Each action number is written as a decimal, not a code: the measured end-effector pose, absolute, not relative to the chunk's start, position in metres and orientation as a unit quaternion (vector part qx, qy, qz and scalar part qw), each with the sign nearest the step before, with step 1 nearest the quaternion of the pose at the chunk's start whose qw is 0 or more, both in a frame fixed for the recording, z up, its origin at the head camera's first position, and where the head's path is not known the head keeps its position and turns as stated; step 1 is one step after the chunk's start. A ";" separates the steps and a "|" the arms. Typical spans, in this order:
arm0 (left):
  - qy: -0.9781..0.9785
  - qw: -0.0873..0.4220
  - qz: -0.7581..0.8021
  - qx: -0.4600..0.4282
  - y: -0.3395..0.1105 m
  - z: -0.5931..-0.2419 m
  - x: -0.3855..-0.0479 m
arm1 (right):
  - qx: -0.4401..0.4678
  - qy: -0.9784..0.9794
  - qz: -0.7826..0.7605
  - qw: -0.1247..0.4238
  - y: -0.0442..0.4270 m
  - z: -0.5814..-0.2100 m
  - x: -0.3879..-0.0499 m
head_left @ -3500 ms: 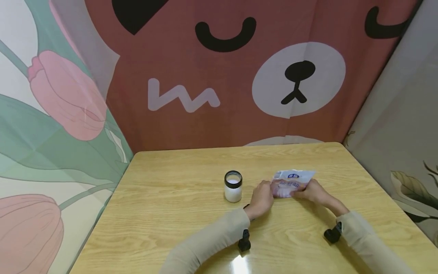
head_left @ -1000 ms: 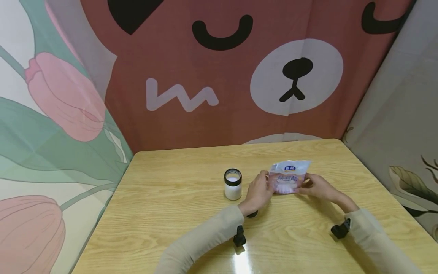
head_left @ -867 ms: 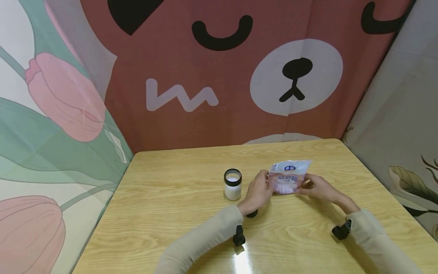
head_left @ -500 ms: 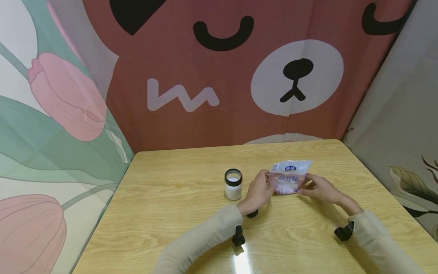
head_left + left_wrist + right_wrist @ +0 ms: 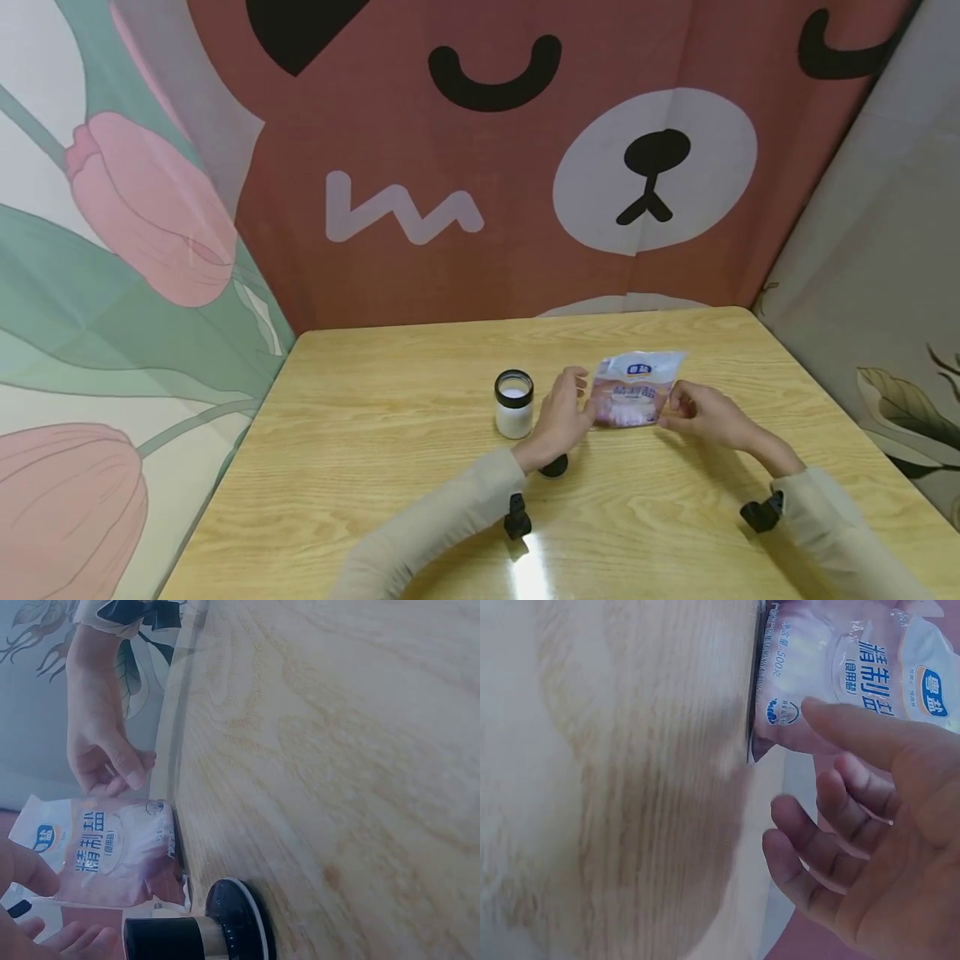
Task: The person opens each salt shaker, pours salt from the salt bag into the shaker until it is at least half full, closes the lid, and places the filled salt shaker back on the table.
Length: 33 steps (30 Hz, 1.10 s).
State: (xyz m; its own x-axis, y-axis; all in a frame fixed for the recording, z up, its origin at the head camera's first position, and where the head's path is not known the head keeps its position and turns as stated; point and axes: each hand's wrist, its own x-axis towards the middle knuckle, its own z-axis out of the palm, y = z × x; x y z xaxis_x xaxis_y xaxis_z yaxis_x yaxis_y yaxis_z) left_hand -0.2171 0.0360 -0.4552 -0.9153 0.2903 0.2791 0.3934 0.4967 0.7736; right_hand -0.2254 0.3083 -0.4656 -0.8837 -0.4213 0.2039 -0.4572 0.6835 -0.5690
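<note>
A bag of salt (image 5: pixel 632 392), pale pink and white with blue lettering, stands upright on the table in the head view. My left hand (image 5: pixel 558 417) is at its left side with fingers spread off the bag; whether the thumb still touches it I cannot tell. At the other side my right hand (image 5: pixel 708 414) has loosely bent fingers apart from the bag. In the right wrist view the thumb (image 5: pixel 855 731) overlaps the bag's lower corner. Left of my left hand stands a glass jar (image 5: pixel 513 406) with a black rim and white contents.
A black lid (image 5: pixel 236 922) with a knob and metal band lies on the table beneath my left wrist, partly hidden in the head view. The wooden table (image 5: pixel 375 433) meets printed cloth hangings (image 5: pixel 450 283) at the back and sides.
Earlier both hands held the salt bag, which was lower and tilted; it then came upright. Now the fingers have loosened and moved outward from both sides, while the bag stays standing. The jar has not moved.
</note>
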 end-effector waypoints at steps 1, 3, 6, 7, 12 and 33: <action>-0.862 0.056 -0.463 -0.199 0.035 -0.455 -0.217 | 0.244 -0.915 0.319 0.026 0.308 -0.465 -0.225; -0.859 0.053 -0.468 -0.202 0.035 -0.453 -0.217 | 0.259 -0.910 0.322 0.018 0.308 -0.464 -0.223; -0.855 0.056 -0.472 -0.208 0.033 -0.451 -0.216 | 0.275 -0.906 0.323 0.008 0.308 -0.463 -0.221; -0.854 0.057 -0.473 -0.209 0.033 -0.451 -0.216 | 0.277 -0.906 0.321 0.006 0.307 -0.463 -0.220; -0.849 0.079 -0.475 -0.216 0.032 -0.448 -0.217 | 0.277 -0.910 0.309 0.001 0.307 -0.462 -0.216; -0.819 0.073 -0.509 -0.254 0.023 -0.433 -0.218 | 0.397 -0.867 0.297 -0.044 0.292 -0.462 -0.215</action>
